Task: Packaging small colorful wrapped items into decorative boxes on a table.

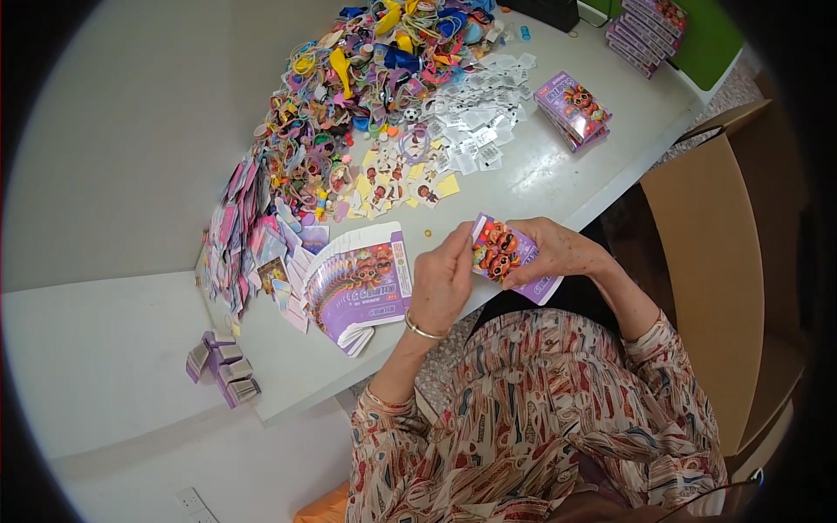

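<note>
1. Pale grey tabletop (545, 196) runs across the room from the lower left to the upper right of the frame, with a heap of bright trinkets (349, 113) at upper centre and white packets (479, 113) spilling beside it.
2. Just right of the frame's centre, over the table's near edge, I see the purple carton (499, 250) up in the person's two hands, clear of the tabletop.
3. Left hand (440, 279): fingers bunched, pinching the carton's left edge. Right hand (556, 253): thumb on the printed face, fingers tucked behind, clasping the other side.
4. My worry is that edge pinch. If the left fingers push unevenly while the right thumb bears down, the card could buckle or crease in the wrong place; if both ease off, it could drop past the table edge.
5. Fanned flat cartons (366, 279) lie just beside the left wrist at centre left, near the front edge, so a swing of that forearm or its bracelet (425, 329) could knock them askew or onto the floor.
6. As for how it points: its long axis slopes from upper left to lower right. A narrow white strip marks the upper-left end, and the printed face looks up toward the wearer. Whether it is flat or opened out, I can't tell.
</note>
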{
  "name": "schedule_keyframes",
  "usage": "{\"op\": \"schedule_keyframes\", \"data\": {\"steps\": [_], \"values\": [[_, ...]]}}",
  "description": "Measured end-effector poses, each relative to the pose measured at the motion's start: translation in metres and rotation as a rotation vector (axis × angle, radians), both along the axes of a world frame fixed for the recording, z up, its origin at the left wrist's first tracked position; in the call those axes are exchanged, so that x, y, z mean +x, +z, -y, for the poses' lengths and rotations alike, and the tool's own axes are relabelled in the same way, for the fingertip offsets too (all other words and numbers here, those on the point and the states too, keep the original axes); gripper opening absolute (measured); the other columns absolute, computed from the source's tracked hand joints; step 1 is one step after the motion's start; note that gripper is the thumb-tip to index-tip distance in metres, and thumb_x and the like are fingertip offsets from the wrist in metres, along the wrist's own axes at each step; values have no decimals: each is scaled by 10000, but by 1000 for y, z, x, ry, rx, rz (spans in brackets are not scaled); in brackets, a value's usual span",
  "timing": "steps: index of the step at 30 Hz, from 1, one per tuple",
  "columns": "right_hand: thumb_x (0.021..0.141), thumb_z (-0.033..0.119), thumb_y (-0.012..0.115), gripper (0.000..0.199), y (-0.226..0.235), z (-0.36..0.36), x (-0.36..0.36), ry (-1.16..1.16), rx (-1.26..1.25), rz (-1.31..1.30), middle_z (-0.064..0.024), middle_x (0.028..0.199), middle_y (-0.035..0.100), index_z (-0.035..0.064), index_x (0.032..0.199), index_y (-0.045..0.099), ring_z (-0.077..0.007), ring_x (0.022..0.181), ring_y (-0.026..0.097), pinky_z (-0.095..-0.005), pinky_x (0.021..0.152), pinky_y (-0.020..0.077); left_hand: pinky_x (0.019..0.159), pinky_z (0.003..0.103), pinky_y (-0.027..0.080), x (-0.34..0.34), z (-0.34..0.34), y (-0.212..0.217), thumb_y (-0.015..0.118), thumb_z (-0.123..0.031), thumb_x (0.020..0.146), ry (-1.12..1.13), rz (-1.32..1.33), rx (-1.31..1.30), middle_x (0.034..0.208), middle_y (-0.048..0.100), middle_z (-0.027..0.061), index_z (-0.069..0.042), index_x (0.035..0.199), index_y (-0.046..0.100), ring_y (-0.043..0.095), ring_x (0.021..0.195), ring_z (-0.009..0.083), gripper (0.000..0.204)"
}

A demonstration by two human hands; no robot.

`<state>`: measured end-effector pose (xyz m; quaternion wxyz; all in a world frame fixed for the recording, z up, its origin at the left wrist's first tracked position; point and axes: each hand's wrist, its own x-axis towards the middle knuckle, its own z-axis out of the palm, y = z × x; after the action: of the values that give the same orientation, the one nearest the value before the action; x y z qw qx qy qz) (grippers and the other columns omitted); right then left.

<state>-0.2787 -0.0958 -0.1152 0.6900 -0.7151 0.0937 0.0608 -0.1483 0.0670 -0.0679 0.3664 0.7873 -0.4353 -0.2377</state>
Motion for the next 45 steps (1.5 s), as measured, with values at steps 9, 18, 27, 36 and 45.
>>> {"op": "schedule_keyframes", "data": {"steps": [9,18,27,36,45], "values": [[666,186,831,416,4,2,1,1,-95,49,-29,818,634,10,958,591,-101,761,562,-261,735,470,635,347,498,-22,-8,-18,478,-8,911,-31,294,-217,954,656,206,28,1251,508,651,723,321,344],[657,294,838,887,26,30,-5,-112,176,126,-115,1224,523,20,1351,359,-194,1041,547,-326,887,451,798,270,532,15,4,-31,543,-64,936,275,-1141,-402,1064,660,92,28,1199,558,644,907,135,279],[663,206,804,841,16,6,-1,-520,-664,236,-193,1270,470,-18,1337,354,-337,1164,495,-393,996,402,850,407,477,36,22,-67,702,-166,820,65,73,-307,1066,608,149,-17,1179,575,583,971,280,409],[653,98,764,829,25,9,-5,-487,-982,111,-208,1237,472,-31,1348,332,-375,1140,457,-418,957,418,908,421,358,80,20,-76,766,-274,694,274,729,-77,1116,536,144,-67,1022,635,454,1055,343,409],[613,114,780,786,28,6,-1,-377,-1190,-3,-159,976,522,-4,1272,367,-328,937,505,-407,815,472,946,359,376,62,38,-23,711,-169,784,359,-134,-536,1056,628,105,-48,811,665,521,1051,263,132]]}}
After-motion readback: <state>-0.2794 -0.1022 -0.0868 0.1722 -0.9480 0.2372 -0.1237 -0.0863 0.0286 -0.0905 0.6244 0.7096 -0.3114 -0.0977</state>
